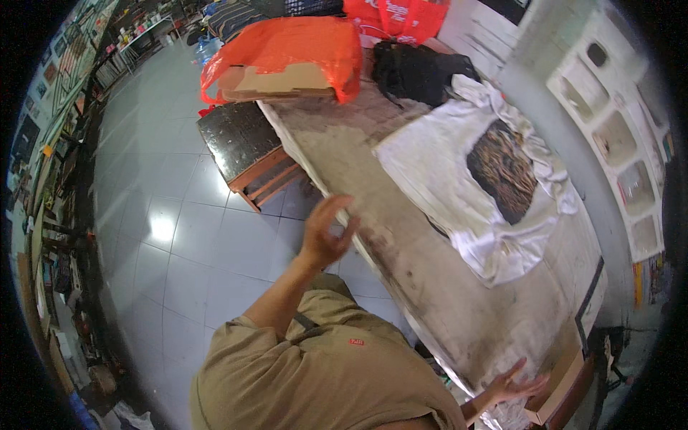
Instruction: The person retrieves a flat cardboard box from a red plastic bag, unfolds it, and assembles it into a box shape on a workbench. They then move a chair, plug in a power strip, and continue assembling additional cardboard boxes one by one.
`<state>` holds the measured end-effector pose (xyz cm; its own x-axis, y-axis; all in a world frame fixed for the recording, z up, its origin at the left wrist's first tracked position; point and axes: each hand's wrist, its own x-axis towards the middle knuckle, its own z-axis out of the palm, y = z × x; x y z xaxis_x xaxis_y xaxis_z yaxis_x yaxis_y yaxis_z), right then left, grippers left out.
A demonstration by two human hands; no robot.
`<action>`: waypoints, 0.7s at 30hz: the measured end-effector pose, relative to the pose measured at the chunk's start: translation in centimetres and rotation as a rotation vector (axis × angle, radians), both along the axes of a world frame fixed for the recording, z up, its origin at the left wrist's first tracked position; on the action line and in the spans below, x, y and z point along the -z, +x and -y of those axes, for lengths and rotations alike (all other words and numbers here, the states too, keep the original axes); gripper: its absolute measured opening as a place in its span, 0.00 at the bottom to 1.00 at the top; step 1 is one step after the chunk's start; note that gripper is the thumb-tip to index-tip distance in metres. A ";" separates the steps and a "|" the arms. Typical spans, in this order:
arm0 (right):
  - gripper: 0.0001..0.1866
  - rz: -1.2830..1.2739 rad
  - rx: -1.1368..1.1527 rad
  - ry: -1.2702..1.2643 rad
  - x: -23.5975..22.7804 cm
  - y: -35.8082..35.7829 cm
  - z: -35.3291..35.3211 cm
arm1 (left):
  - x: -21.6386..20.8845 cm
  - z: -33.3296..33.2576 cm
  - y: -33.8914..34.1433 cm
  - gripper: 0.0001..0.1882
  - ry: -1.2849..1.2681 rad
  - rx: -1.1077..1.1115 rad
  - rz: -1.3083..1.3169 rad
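My left hand (327, 233) is raised at the table's left edge, its fingers curved and the thumb apart, with nothing in it. Low on the right, my right hand (514, 383) is spread out and holds nothing that I can see. It is nearest to some crumpled clear plastic (507, 414) and a brown cardboard box (560, 387) at the table's near end. A white T-shirt (423, 154) with a large dark brown print (504, 172) lies rumpled on the stained, pale table cover (444, 301), apart from both hands.
An orange plastic bag (287, 43) with flat cardboard (294, 77) stands at the far end, beside a black cloth bag (416, 72) and a red bag (398, 20). A dark wooden stool (240, 140) is left of the table. White wall shelves (616, 136) rise at the right.
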<state>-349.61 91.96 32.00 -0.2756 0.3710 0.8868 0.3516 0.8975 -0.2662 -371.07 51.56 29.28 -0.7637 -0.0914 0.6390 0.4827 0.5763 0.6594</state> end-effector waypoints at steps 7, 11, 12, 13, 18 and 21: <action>0.30 0.167 -0.515 -0.510 -0.1 -17.8 17.4 | -2.4 17.3 -14.5 0.20 -0.178 -0.336 -0.213; 0.33 0.381 -0.781 -0.626 -0.8 -24.5 25.8 | -4.4 24.0 -18.1 0.21 -0.447 -0.503 -0.091; 0.32 0.423 -0.781 -0.660 -0.8 -25.5 27.0 | -4.6 25.1 -18.5 0.20 -0.461 -0.489 -0.049; 0.32 0.463 -0.774 -0.700 -0.7 -26.2 28.2 | -4.6 26.1 -18.7 0.20 -0.478 -0.469 -0.007; 0.26 0.524 -0.670 -0.261 1.1 -27.3 29.9 | -3.8 27.9 -20.0 0.19 -0.643 -0.394 0.061; 0.23 0.465 -0.684 -0.307 2.1 -27.2 29.1 | -3.1 27.9 -20.7 0.17 -0.666 -0.322 0.059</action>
